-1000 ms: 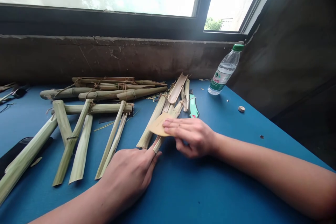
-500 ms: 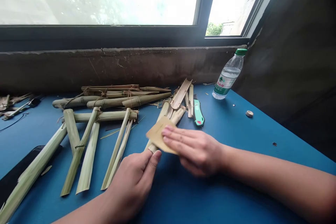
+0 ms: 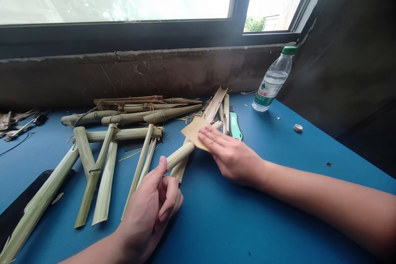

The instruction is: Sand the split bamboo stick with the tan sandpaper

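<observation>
My left hand (image 3: pixel 154 202) is closed on the near end of a pale bamboo stick (image 3: pixel 180 156), thumb along its top. The stick slants up and away to the right. Across its far part lies a tan sheet of sandpaper (image 3: pixel 193 131), with my right hand (image 3: pixel 233 154) closed on it, fingers stretched over its right edge and pressing it to the stick. Part of the stick is hidden under the sheet. Just beyond my right fingers lies a mint-green utility knife (image 3: pixel 236 126), partly covered by the hand.
Left of my hands stands a frame of tied bamboo pieces (image 3: pixel 123 135). Behind it lie several bound bamboo lengths (image 3: pixel 133 117). Split bamboo pieces (image 3: pixel 215 105) rest beyond the sheet. A water bottle (image 3: pixel 272 80) stands at the back right, near a small ring (image 3: pixel 298 128).
My right hand has slid the sandpaper up and away along the stick. The stick's near end has swung left and my left hand's grip has shifted. The view has tilted slightly.
</observation>
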Tool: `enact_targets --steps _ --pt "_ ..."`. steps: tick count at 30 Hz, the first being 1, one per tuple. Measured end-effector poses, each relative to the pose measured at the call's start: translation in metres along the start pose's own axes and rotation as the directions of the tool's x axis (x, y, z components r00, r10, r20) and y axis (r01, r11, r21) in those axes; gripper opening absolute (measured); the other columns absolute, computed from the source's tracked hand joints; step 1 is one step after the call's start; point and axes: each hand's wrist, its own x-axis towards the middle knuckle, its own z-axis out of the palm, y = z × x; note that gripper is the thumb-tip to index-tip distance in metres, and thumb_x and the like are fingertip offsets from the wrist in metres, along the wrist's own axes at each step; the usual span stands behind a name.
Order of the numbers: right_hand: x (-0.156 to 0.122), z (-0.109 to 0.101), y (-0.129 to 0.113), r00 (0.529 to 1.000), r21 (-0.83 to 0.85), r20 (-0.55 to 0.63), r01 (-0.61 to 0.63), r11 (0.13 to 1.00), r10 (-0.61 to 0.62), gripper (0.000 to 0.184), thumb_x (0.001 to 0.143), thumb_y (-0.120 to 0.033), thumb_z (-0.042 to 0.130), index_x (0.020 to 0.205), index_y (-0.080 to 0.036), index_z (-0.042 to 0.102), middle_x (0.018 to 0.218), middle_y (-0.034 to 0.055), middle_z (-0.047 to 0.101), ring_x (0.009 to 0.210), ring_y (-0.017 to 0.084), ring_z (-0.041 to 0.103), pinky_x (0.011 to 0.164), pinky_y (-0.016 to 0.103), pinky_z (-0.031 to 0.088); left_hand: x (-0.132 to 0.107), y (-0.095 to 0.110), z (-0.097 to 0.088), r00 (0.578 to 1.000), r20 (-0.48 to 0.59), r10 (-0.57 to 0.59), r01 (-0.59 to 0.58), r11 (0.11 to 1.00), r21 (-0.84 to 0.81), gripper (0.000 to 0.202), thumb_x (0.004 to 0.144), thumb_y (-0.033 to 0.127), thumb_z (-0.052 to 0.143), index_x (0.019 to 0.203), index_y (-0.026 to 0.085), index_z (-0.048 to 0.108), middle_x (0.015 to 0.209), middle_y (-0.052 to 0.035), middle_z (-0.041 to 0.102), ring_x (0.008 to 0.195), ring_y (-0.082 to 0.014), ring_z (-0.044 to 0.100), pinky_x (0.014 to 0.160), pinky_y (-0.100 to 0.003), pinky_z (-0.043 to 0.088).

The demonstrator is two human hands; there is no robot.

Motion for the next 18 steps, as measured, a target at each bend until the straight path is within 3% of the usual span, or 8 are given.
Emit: enact_targets --steps 2,4,7,9,13,14,18 --pt "0.0000 -0.0003 -0.0017 0.990 0.078 0.037 0.130 0.988 -0.133 0.059 0.098 -0.006 0.048 0.157 0.002 0.046 0.161 0.0255 0.049 0.160 0.031 0.034 0.131 0.051 0.037 0.0008 0.0000 0.0015 1.000 -0.005 0.027 -0.027 1.000 0.000 0.073 0.100 0.062 0.054 0.039 0.023 0.046 0.034 0.0021 0.027 0.037 -0.0103 0.025 0.046 -0.033 0.017" --pt "0.0005 -0.0010 -0.0019 0.985 0.128 0.024 0.168 0.977 -0.172 0.056 0.100 -0.007 0.047 0.155 0.002 0.049 0.159 0.0241 0.052 0.159 0.029 0.036 0.131 0.048 0.038 0.0023 -0.0001 0.0036 0.998 0.005 0.070 -0.070 0.997 0.007 0.059 0.097 0.051 0.065 0.048 0.021 0.052 0.035 0.0034 0.034 0.035 -0.0094 0.024 0.045 -0.032 0.016" --pt "0.0010 -0.0023 -0.0005 0.998 0.096 -0.062 -0.018 0.995 0.024 0.049 0.102 -0.006 0.045 0.149 0.000 0.056 0.153 0.0237 0.060 0.153 0.027 0.047 0.128 0.045 0.043 0.0057 -0.0007 0.0046 0.996 0.036 0.084 -0.086 0.993 0.077 0.062 0.099 0.050 0.064 0.046 0.021 0.049 0.035 0.0029 0.034 0.035 -0.0094 0.028 0.044 -0.032 0.017" --pt "0.0006 -0.0030 -0.0015 0.997 0.081 -0.070 -0.037 0.996 0.042 0.049 0.101 -0.007 0.047 0.149 -0.001 0.057 0.152 0.0235 0.061 0.152 0.027 0.048 0.128 0.045 0.043 0.0073 -0.0015 0.0034 0.997 0.027 0.076 -0.078 0.991 0.105 0.068 0.101 0.055 0.059 0.044 0.021 0.046 0.035 0.0024 0.033 0.035 -0.0093 0.029 0.044 -0.032 0.016" --pt "-0.0008 -0.0023 -0.0036 0.974 0.120 0.044 0.216 0.969 -0.223 0.057 0.098 -0.009 0.051 0.155 -0.001 0.050 0.158 0.0213 0.055 0.159 0.027 0.037 0.131 0.044 0.037 0.0059 -0.0011 0.0016 0.998 -0.011 0.061 -0.060 0.993 0.103 0.072 0.102 0.059 0.055 0.042 0.021 0.046 0.034 0.0026 0.031 0.033 -0.0085 0.026 0.044 -0.032 0.015" --pt "-0.0009 -0.0020 -0.0025 0.974 0.105 0.049 0.214 0.971 -0.220 0.058 0.098 -0.008 0.050 0.156 -0.001 0.049 0.159 0.0211 0.054 0.159 0.027 0.036 0.131 0.045 0.038 0.0050 -0.0004 0.0019 0.998 -0.019 0.058 -0.056 0.994 0.099 0.073 0.102 0.060 0.055 0.041 0.021 0.045 0.034 0.0025 0.031 0.034 -0.0085 0.026 0.044 -0.032 0.016" --pt "-0.0005 -0.0015 0.0031 1.000 -0.023 -0.004 0.005 1.000 -0.006 0.059 0.097 -0.003 0.048 0.156 -0.004 0.050 0.158 0.0218 0.054 0.158 0.029 0.038 0.130 0.051 0.039 0.0032 0.0013 0.0040 0.998 -0.038 0.057 -0.054 0.995 0.080 0.075 0.101 0.063 0.055 0.039 0.022 0.043 0.035 0.0024 0.029 0.037 -0.0093 0.026 0.045 -0.032 0.019"
